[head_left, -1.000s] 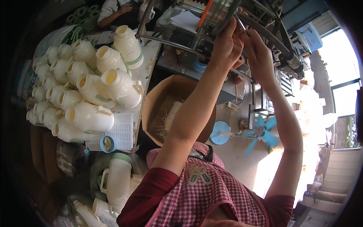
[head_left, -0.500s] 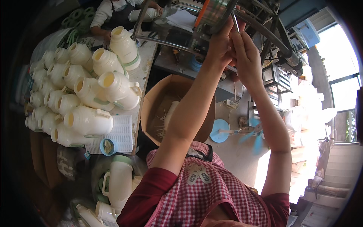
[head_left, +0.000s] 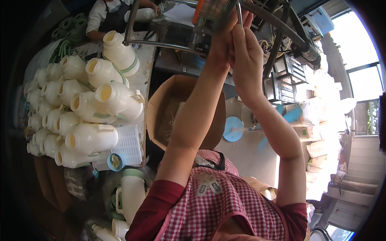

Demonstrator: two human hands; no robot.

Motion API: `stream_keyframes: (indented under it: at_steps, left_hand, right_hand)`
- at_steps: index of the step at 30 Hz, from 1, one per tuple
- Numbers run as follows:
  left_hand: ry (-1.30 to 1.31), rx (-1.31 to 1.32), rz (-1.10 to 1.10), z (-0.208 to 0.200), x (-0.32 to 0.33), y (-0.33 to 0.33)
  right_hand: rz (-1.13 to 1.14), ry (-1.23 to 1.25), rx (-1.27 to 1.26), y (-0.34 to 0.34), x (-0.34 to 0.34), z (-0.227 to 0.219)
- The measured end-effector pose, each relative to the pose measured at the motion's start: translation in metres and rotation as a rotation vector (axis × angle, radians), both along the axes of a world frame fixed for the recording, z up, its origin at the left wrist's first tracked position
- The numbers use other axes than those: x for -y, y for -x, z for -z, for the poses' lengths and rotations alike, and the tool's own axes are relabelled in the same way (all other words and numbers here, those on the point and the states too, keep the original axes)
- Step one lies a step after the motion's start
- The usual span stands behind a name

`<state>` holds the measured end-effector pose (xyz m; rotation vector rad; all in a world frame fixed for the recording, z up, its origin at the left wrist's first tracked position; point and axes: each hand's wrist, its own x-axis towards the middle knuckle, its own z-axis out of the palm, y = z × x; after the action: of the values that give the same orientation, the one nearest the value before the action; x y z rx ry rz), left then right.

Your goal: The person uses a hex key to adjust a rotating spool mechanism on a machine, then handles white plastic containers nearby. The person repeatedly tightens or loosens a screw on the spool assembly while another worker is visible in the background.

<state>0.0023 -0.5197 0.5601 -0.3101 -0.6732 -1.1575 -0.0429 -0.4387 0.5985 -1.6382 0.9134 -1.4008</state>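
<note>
Both my arms reach up into a metal-framed machine (head_left: 169,44) at the top. My right hand (head_left: 246,56) is closed, thumb and fingers pinching a slim metal rod (head_left: 239,14) that points upward. Just left of it and partly behind it, my left hand (head_left: 225,42) is inside the frame, beside a transparent panel with an orange edge (head_left: 197,12). A few of its fingertips show beyond the rod. The rest of its fingers are hidden, so any grip there cannot be made out.
Many cream plastic jugs (head_left: 96,138) lie and stand on the left table, by a white slotted sheet (head_left: 128,140) and a blue cup (head_left: 116,162). An open cardboard box (head_left: 159,108) sits below my left arm. A blue-based fan (head_left: 233,128) stands on the floor. A co-worker (head_left: 108,18) handles a jug.
My hands and the machine have shifted left in the picture as the view moved. My right hand still pinches the rod. The fan's blades have turned.
</note>
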Motion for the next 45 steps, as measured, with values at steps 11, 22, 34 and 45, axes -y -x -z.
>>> stream_keyframes:
  at_steps: [11, 22, 34, 45]
  left_hand:
    - [-0.128, 0.057, 0.026, 0.007, -0.016, -0.017]
    - [-0.283, 0.038, 0.145, 0.009, -0.009, -0.006]
    - [-0.550, 0.205, 0.013, -0.001, -0.092, -0.015]
    - [-0.583, 0.508, -0.363, -0.037, -0.014, -0.131]
  right_hand:
    - [0.156, 0.032, 0.137, -0.036, -0.005, 0.012]
    - [-0.097, 0.025, 0.040, 0.010, 0.009, 0.006]
    - [-0.054, -0.213, -0.057, 0.092, -0.028, -0.019]
    - [-0.058, -0.400, -0.027, 0.106, -0.074, 0.034]
